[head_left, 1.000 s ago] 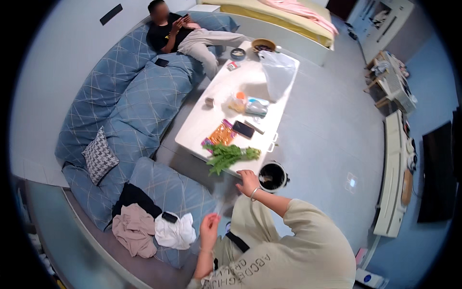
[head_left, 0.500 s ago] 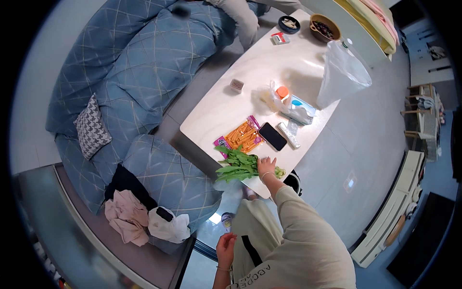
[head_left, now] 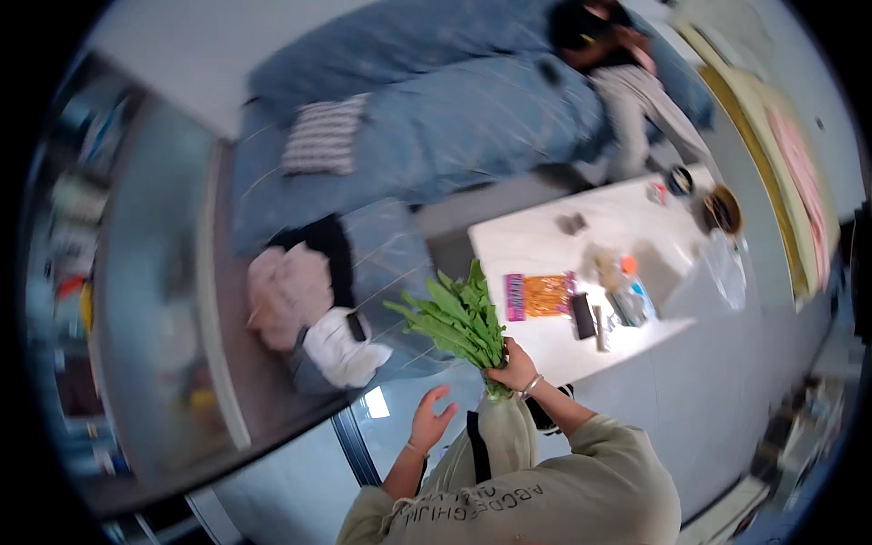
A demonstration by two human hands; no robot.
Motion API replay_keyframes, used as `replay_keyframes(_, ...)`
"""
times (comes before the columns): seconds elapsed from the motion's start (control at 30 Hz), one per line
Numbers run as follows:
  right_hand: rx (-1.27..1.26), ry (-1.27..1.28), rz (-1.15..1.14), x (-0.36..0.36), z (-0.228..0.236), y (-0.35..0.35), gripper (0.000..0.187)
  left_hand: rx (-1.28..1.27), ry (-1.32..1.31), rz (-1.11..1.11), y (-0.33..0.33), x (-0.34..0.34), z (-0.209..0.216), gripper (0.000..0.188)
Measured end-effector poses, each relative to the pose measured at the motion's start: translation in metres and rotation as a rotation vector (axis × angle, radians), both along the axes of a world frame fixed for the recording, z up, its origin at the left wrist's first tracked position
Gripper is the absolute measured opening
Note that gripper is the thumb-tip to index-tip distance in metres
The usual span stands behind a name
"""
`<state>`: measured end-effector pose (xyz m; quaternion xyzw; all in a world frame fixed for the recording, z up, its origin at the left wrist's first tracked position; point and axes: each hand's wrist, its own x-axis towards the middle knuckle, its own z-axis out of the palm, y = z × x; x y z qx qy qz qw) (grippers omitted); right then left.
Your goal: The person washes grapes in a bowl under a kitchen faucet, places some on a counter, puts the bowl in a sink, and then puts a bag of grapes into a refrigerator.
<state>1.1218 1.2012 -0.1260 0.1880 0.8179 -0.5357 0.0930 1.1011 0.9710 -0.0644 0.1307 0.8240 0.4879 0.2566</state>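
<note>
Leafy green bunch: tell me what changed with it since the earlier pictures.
The right hand lifted the leafy green vegetable bunch off the white rectangular table and holds it by the stems. The left hand stays open and empty. The orange snack packet and black phone stayed put.

White table (head_left: 545, 341), orange snack packet (head_left: 543, 295), black phone (head_left: 581, 316), bowls (head_left: 723, 209), clear plastic bag (head_left: 727, 263)
</note>
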Motion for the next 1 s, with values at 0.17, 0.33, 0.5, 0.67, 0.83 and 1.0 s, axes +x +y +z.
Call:
replay_keyframes(0.17, -0.212, 0.381, 0.296, -0.024, 0.140, -0.141, 0.070, 0.019, 0.276, 0.253, -0.105, 0.022, 0.095, 0.060)
replay_keyframes(0.33, -0.242, 0.523, 0.803, 0.034, 0.202, -0.343, 0.075, 0.097, 0.342, 0.663, -0.275, 0.154, 0.134, 0.055)
replay_keyframes(0.5, -0.470, 0.385, 1.243, 0.132, 0.236, -0.532, 0.072, -0.054, 0.353, 1.080, -0.406, 0.293, 0.189, 0.032)
replay_keyframes(0.67, -0.432, 0.398, 1.624, 0.214, 0.255, -0.678, 0.075, 0.039, 0.409, 1.517, -0.491, 0.399, 0.194, 0.037)
replay_keyframes(0.83, -0.400, 0.379, 1.869, 0.231, 0.233, -0.790, 0.073, 0.143, 0.474, 1.683, -0.576, 0.428, 0.136, 0.047)
replay_keyframes(1.0, -0.483, 0.322, 1.988, 0.222, 0.208, -0.938, 0.082, 0.815, 0.471, 1.878, -0.707, 0.419, 0.124, 0.053)
